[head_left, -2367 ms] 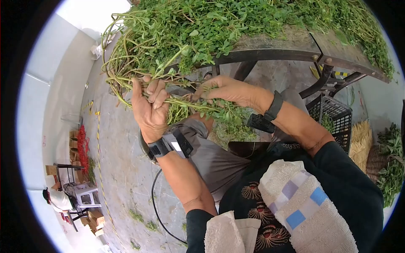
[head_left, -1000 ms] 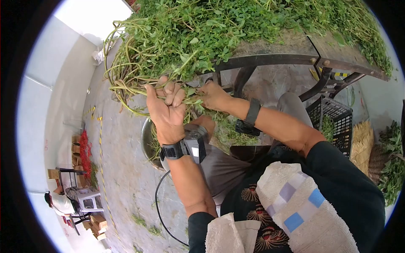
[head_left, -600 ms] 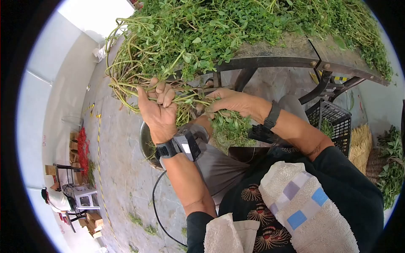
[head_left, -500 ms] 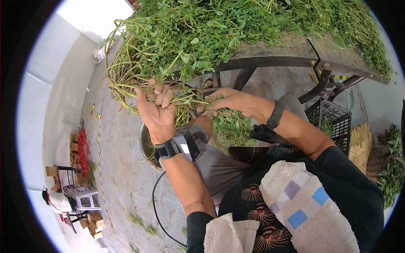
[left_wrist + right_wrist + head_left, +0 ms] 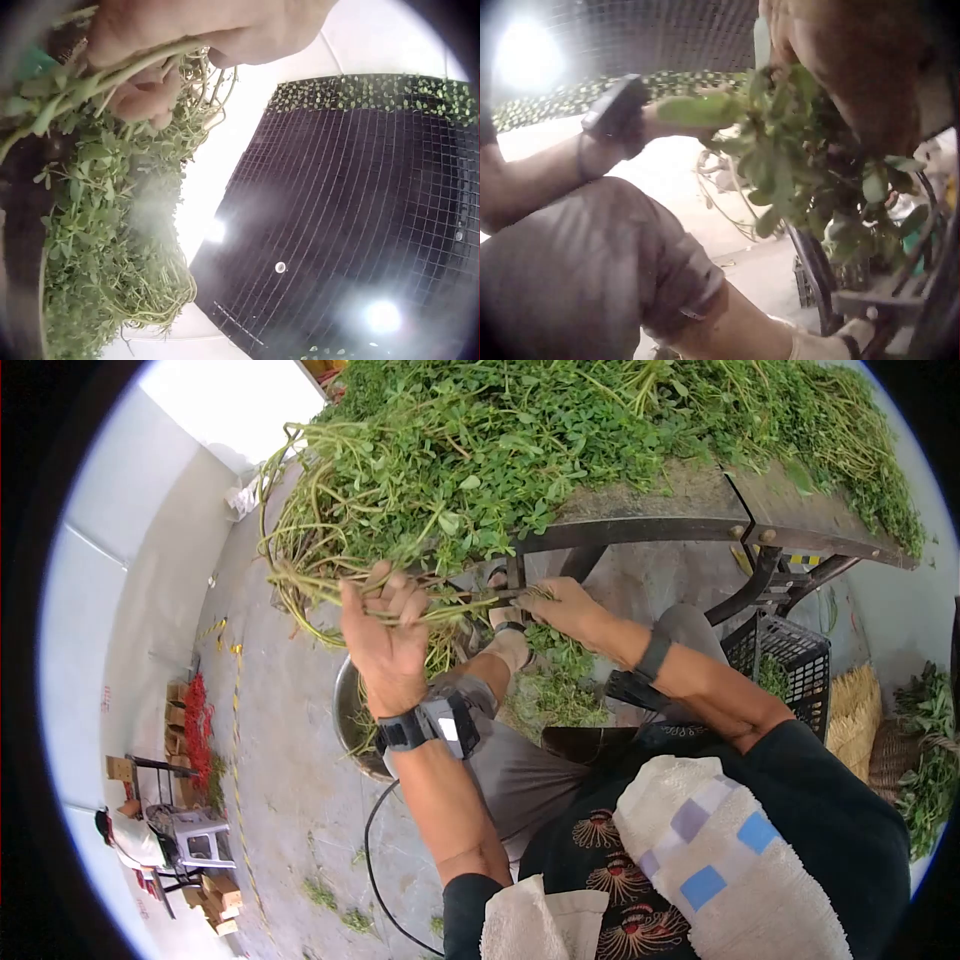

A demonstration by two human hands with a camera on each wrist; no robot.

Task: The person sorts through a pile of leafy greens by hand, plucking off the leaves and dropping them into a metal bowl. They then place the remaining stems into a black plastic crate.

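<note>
My left hand (image 5: 388, 610) grips a bundle of long green stems (image 5: 455, 605) just below the table's edge, palm toward me. In the left wrist view the left hand's fingers (image 5: 142, 101) curl round those stems (image 5: 112, 75). My right hand (image 5: 552, 603) pinches the same bundle farther right, where its leafy tops (image 5: 560, 660) hang down over my lap. The right wrist view shows the right hand (image 5: 855, 67) closed over leaves (image 5: 795, 172), with the left forearm and its wrist camera (image 5: 615, 109) beyond.
A large heap of leafy greens (image 5: 560, 430) covers the dark metal-framed table (image 5: 640, 525). A metal bowl (image 5: 348, 720) sits on the floor by my knee. At the right stand a black crate (image 5: 795, 650), straw (image 5: 855, 705) and a basket of greens (image 5: 925, 760).
Both hands have risen a little toward the table edge with the bundle. The right hand's spread fingers have closed on the stems, and the leafy tops now hang below it.
</note>
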